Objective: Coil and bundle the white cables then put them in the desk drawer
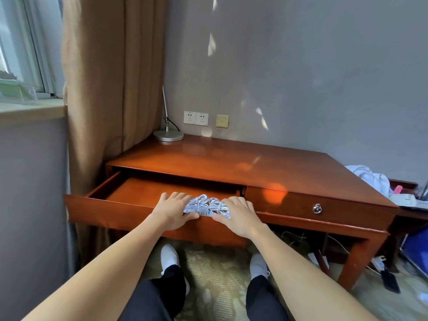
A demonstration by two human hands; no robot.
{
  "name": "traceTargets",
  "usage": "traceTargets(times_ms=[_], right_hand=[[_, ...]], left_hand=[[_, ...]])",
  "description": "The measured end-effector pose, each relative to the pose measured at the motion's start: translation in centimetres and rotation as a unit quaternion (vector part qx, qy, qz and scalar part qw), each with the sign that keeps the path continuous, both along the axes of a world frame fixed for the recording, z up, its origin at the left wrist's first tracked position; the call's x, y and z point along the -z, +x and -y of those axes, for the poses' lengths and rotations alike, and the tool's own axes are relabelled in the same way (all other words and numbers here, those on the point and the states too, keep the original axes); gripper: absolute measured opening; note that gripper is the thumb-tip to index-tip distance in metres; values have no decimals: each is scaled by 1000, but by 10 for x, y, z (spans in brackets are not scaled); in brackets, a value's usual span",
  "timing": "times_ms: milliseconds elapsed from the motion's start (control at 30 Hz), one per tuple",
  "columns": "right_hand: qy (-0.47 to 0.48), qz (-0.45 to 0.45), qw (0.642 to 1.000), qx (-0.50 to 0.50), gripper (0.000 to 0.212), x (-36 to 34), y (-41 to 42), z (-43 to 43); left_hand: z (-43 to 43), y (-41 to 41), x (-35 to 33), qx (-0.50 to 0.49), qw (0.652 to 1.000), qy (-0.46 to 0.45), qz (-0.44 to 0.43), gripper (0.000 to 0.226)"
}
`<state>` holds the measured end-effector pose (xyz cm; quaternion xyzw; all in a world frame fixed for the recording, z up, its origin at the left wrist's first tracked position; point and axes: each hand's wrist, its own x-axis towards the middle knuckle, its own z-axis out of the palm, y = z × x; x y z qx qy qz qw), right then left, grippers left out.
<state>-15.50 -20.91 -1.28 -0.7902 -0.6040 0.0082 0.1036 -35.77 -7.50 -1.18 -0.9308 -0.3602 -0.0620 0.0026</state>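
Note:
Several coiled, bundled white cables sit together over the front part of the pulled-out left desk drawer. My left hand lies against their left side with the thumb under the bundles near the drawer's front edge. My right hand lies against their right side in the same way. The fingers of both hands reach forward over the cables, nearly straight. Part of the cable pile is hidden under my hands.
The wooden desk stands against a grey wall, with a lamp base at its back left corner. The right drawer is closed. A curtain hangs at the left. Clothes and clutter lie at the right; cables and a power strip lie on the floor.

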Motion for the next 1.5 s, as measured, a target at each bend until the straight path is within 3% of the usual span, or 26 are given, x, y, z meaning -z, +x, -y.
traceTargets(times_ms=[733, 1067, 1233, 1400, 1500], right_hand=[[74, 63, 995, -1, 89, 11, 75, -92], [79, 151, 985, 17, 80, 15, 101, -140], [71, 170, 983, 19, 75, 23, 109, -152], [62, 172, 983, 22, 73, 29, 112, -151], [41, 137, 990, 17, 72, 21, 110, -151]], left_hand=[[-102, 76, 16, 13, 998, 41, 55, 93], [-141, 116, 22, -3, 993, 68, 92, 90], [-152, 126, 22, -6, 995, 67, 68, 85], [-159, 122, 34, 3, 996, 67, 62, 106], [-155, 123, 30, -1, 998, 46, 53, 107]])
